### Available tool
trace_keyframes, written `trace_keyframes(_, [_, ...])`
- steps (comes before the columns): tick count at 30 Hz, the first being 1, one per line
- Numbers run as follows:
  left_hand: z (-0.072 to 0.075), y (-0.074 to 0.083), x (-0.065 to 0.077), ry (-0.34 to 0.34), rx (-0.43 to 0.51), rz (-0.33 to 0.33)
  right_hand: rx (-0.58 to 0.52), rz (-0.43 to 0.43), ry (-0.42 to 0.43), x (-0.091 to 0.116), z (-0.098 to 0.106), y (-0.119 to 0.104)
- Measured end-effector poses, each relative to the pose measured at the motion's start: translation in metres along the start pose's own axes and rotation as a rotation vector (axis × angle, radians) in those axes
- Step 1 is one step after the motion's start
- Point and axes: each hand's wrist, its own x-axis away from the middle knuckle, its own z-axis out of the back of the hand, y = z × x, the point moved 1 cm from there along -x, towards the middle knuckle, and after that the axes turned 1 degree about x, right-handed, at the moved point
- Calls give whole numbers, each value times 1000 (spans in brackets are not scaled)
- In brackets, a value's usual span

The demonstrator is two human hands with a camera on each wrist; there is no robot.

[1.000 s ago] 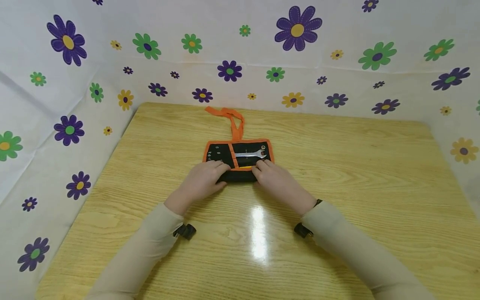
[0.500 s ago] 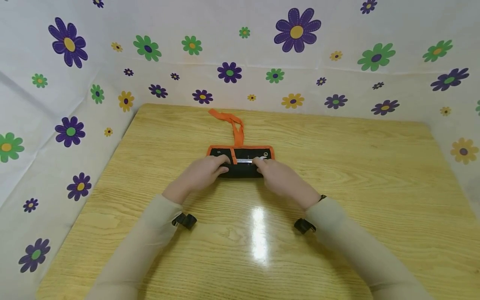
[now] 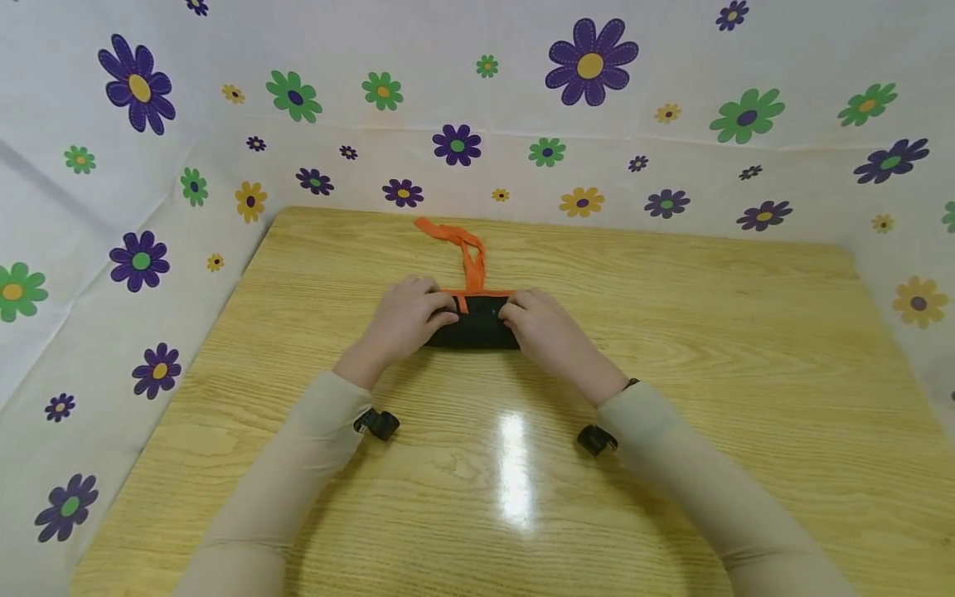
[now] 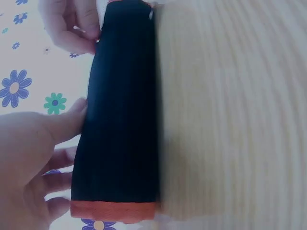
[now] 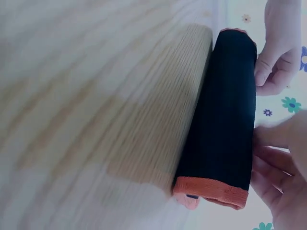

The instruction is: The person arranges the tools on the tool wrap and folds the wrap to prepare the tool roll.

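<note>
A black tool roll point(image 3: 475, 332) with orange edging lies partly rolled on the wooden table. My left hand point(image 3: 403, 322) grips its left end, thumb on the near side and fingers over the top. At the other end my right hand point(image 3: 550, 333) holds it the same way. The left wrist view shows the black outside of the roll point(image 4: 122, 105), with the thumb at its upper edge. In the right wrist view the roll's orange-trimmed end point(image 5: 213, 190) is visible. An orange tie strap point(image 3: 472, 261) trails from the far edge. The wrench inside is hidden now.
The wood-grain table point(image 3: 716, 348) extends on all sides of the roll. A white cloth point(image 3: 507, 108) with printed flowers hangs behind the table and along its left side. Black wrist cameras point(image 3: 378, 424) sit at both cuffs.
Both hands have rolled the near part of the tool roll away from me. The wrench and most of the inner pockets have become covered, and the roll is narrower.
</note>
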Motion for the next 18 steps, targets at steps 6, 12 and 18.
trace_keyframes(6, [-2,1,-5,99,-42,52,89,-64,-135,-2,-1,3])
trace_keyframes(12, [-5,1,-12,133,-68,72,95,-120,-262,-4,-5,6])
trace_keyframes(18, [-9,-4,-13,47,14,150,45,-165,-313,-7,-8,11])
